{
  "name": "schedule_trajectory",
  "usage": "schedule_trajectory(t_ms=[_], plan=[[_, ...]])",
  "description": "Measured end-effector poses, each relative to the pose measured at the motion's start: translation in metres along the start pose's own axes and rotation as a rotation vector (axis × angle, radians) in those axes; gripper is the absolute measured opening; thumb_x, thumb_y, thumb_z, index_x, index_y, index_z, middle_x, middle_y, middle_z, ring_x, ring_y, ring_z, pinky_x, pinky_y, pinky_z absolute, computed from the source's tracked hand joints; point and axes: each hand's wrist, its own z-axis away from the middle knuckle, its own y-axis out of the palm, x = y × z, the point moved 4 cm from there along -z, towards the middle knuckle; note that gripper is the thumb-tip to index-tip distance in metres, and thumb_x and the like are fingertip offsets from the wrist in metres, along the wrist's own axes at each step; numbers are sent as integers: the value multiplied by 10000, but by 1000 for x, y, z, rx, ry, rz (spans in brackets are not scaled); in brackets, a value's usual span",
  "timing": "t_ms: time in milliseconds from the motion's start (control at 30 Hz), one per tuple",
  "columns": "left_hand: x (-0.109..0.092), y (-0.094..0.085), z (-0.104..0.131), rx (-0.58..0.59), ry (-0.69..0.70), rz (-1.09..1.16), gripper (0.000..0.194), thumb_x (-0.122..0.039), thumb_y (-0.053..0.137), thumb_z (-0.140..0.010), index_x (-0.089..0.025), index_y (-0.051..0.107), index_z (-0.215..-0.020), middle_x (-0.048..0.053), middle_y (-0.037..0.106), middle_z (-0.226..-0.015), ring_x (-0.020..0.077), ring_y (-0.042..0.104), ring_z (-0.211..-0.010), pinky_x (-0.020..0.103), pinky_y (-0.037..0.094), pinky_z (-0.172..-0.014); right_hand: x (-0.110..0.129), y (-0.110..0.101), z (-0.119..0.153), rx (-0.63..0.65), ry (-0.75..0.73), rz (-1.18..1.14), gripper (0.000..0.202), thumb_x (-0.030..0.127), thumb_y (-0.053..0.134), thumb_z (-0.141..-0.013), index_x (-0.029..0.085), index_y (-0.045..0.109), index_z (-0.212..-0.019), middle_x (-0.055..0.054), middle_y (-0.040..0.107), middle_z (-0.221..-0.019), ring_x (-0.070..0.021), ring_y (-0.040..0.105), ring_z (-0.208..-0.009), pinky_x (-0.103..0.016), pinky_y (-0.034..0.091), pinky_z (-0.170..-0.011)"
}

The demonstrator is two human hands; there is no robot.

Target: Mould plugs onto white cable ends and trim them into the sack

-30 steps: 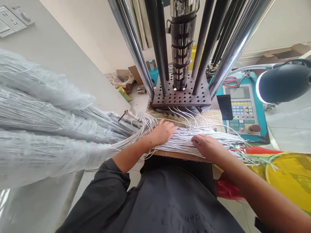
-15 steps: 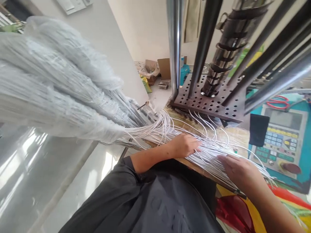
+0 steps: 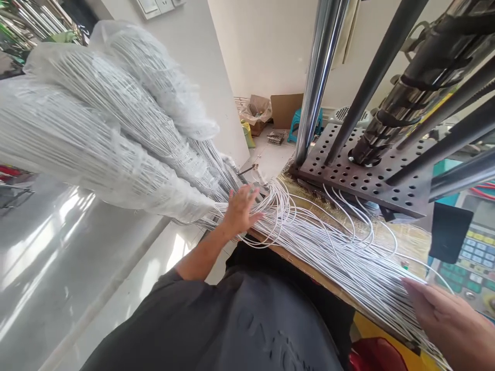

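Note:
A thick bundle of white wires (image 3: 348, 263) runs along the bench front, some strands looping up near the left end. My left hand (image 3: 240, 210) is over the left part of the bundle with its fingers spread, gripping nothing, close to where the wires leave the plastic wrapping. At the bundle's right end my right hand (image 3: 450, 312) lies against the wires with fingers stretched out; some of it is hidden by its own back. Three plastic-wrapped wire bundles (image 3: 116, 144) slant in from the left.
A machine with a perforated metal plate (image 3: 371, 180) and dark upright rods stands behind the wires. A keypad control panel (image 3: 477, 252) is at the right. On the floor beyond are an open cardboard box (image 3: 257, 111) and a blue stool (image 3: 294, 126).
My left hand has moved left along the wires and spread its fingers. The right hand has slid toward the bundle's right end. The view has shifted left.

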Motion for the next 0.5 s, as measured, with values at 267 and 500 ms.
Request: schedule_trajectory(t_ms=[267,500], plan=[[104,17,13,312,-1,-95,740,-677,269,-998,-99,682,-1204,195,746,-1021,332,699,-932,475,509,-876,-10,-4,11,-45,74,4,170,405,648,-838,422,769,-957,-73,780,-933,-305,718,-796,-438,544,-641],[127,11,-1,238,50,-53,820,-743,150,-971,-143,709,-948,157,709,-804,285,683,-797,405,494,-779,0,-23,13,-49,159,23,212,383,655,-854,403,809,-999,-108,776,-886,-308,704,-788,-436,547,-675]])
